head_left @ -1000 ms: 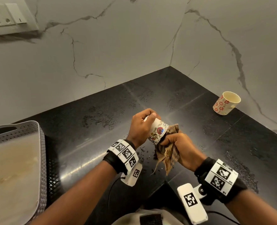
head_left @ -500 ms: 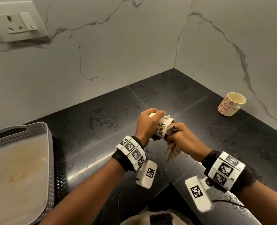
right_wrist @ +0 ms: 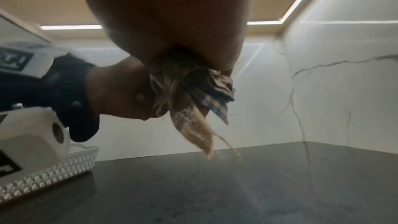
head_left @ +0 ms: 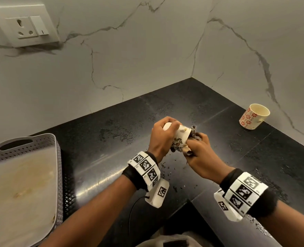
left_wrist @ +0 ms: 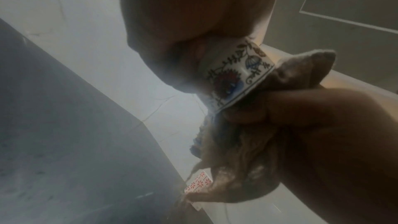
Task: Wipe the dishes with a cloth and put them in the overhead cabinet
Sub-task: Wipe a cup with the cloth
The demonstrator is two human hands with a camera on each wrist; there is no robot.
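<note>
Left hand (head_left: pixel 161 138) grips white floral-printed ceramic cup (head_left: pixel 180 139); right hand (head_left: pixel 202 157) clutches bunched checked cloth (left_wrist: pixel 239 156) at its mouth. Red-flowered cream mug (head_left: pixel 253 116) stands well apart; grey perforated plastic tray (head_left: pixel 58 157) sits left.

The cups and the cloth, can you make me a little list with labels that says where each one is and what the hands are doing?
flowery cup: held above the counter, tipped on its side
left hand: grips the flowery cup at its base
cloth: checked, bunched at the cup's mouth, ends hanging down
right hand: grips the cloth against the cup's rim
red-flower cup: tilted on the counter by the right wall, untouched
tray: grey, on the counter to the left
</note>
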